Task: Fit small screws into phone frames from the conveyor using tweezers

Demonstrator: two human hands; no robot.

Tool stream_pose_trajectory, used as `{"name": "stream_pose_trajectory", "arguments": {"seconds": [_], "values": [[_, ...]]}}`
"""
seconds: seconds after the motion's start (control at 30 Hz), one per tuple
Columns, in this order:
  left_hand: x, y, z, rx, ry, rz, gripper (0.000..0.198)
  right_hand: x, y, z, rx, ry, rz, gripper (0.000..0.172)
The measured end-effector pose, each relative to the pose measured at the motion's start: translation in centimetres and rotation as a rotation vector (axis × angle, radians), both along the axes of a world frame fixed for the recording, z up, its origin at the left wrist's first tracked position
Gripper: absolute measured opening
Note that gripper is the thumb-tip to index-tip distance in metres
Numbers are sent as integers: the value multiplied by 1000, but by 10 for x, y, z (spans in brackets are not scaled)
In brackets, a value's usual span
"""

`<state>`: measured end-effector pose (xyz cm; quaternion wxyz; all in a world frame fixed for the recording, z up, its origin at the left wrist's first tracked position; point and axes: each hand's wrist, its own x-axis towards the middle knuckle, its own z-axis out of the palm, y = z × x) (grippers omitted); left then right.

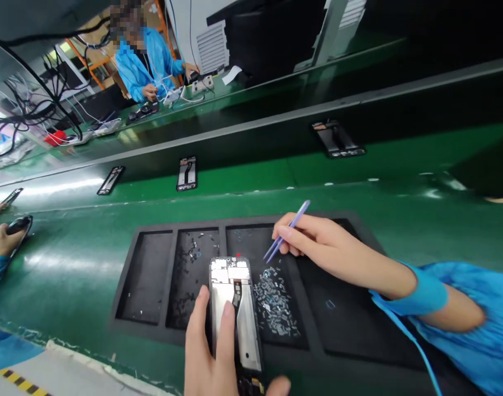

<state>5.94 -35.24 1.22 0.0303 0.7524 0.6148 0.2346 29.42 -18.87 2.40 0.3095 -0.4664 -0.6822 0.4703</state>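
Observation:
My left hand (pixel 218 352) grips an opened phone frame (pixel 237 308) from below, fingers lying on its metal inside, above a black foam tray (pixel 152 324). My right hand (pixel 325 247) is closed on purple tweezers (pixel 286 231), whose tips point down-left over the tray compartment holding several small silvery parts (pixel 276 302). The tweezer tips hover just right of the phone's top end. Another compartment holds a few dark small parts (pixel 193 253).
Several more phone frames (pixel 187 173) lie on the green conveyor belt (pixel 358 170) beyond the tray. A co-worker's hands (pixel 4 239) hold a device at the left edge. Another person in a blue coat (pixel 146 63) works at the far side, near tangled cables.

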Motion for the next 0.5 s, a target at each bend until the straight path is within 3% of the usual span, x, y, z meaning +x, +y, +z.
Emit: {"name": "stream_pose_trajectory", "arguments": {"seconds": [0.1,0.17,0.33,0.43,0.5], "values": [[25,1,-4,28,-99,147,70,2,0,-7,27,-76,55,37],[26,5,-2,49,-137,161,70,1,3,-7,47,-97,81,35],[-13,19,18,-13,-271,66,76,1,4,-4,88,-117,120,35],[-44,56,43,-110,-477,13,76,0,3,-3,110,-113,130,36],[-62,101,58,-210,-578,-22,77,-1,4,-3,117,-110,132,36]]}}
